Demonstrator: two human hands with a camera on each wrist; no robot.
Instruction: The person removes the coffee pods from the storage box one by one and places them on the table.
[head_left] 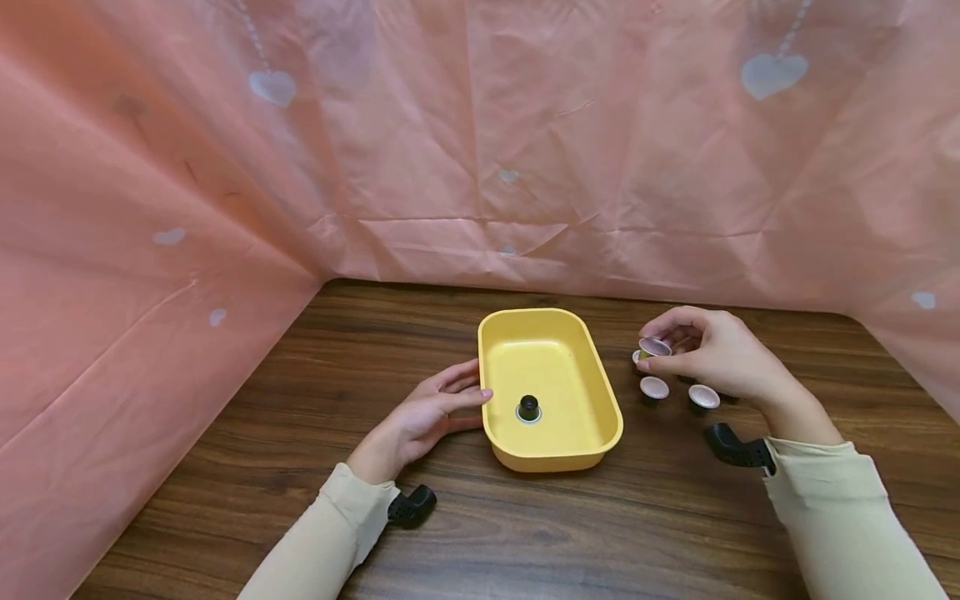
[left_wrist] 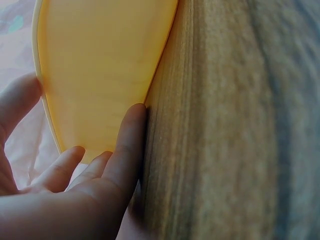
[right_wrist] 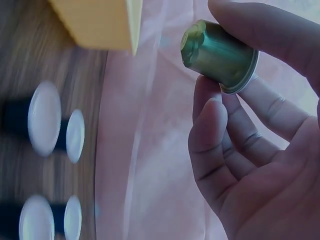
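Observation:
A yellow rectangular bin (head_left: 551, 450) stands on the wooden table. My left hand (head_left: 426, 414) holds its left side, thumb over the rim and fingers against the outer wall (left_wrist: 100, 75). Inside the bin a black coffee capsule (head_left: 528, 407) stands on its wide rim. To the right of the bin, my right hand (head_left: 712, 350) pinches a green coffee capsule (right_wrist: 220, 55) between thumb and fingers, raised above the table. Below it stand several dark capsules with pale lids facing up, among them a near one (head_left: 654, 387) and one farther right (head_left: 703, 397).
Pink cloth (head_left: 555, 150) with pale hearts hangs behind the table and along its sides. The brown wood-grain tabletop (head_left: 525, 533) runs in front of the bin. A black wrist device (head_left: 412, 507) sits at the left cuff, another (head_left: 738, 450) at the right.

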